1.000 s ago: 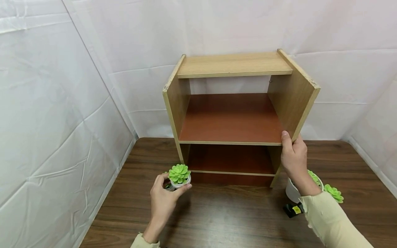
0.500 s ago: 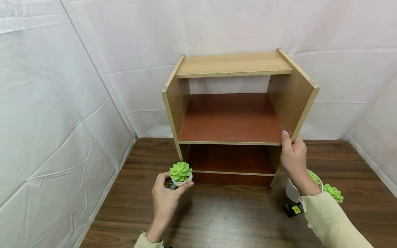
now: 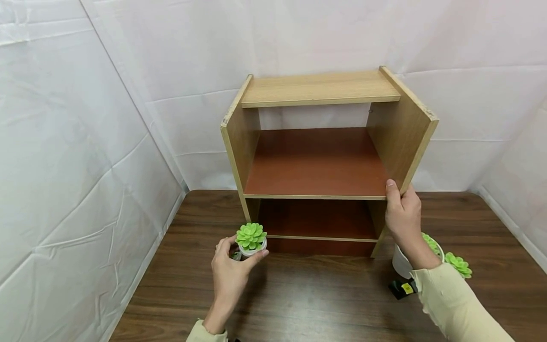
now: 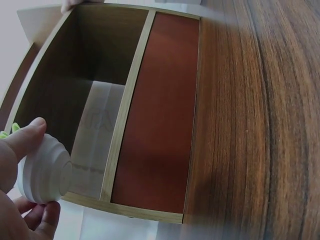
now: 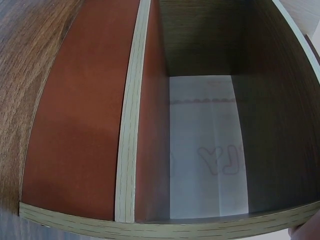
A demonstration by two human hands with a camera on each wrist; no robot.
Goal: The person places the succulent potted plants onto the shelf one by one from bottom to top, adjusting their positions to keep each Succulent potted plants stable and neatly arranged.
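Observation:
In the head view my left hand [image 3: 231, 273] holds a small artificial succulent [image 3: 251, 236] with bright green leaves, its thumb and fingers round the white pot. The left wrist view shows that pot [image 4: 47, 170] tilted, its underside facing the camera, in front of the cabinet's opening. Behind it in the head view, a bit of another small green thing [image 3: 235, 255] shows, mostly hidden by the fingers. My right hand [image 3: 403, 213] grips the front edge of the right side panel of a wooden shelf cabinet [image 3: 316, 164], thumb on the inner side by the middle shelf.
Behind my right forearm stands a white pot [image 3: 400, 263] with green leaves, partly hidden, and another green succulent [image 3: 458, 264] is beside it. A black piece with a yellow label [image 3: 401, 289] sits at the right wrist. White sheets [image 3: 128, 95] surround the brown wooden table [image 3: 316, 294].
My left hand has moved slightly to the right and up with the succulent, closer to the cabinet's lower left front. The right hand keeps its grip on the side panel.

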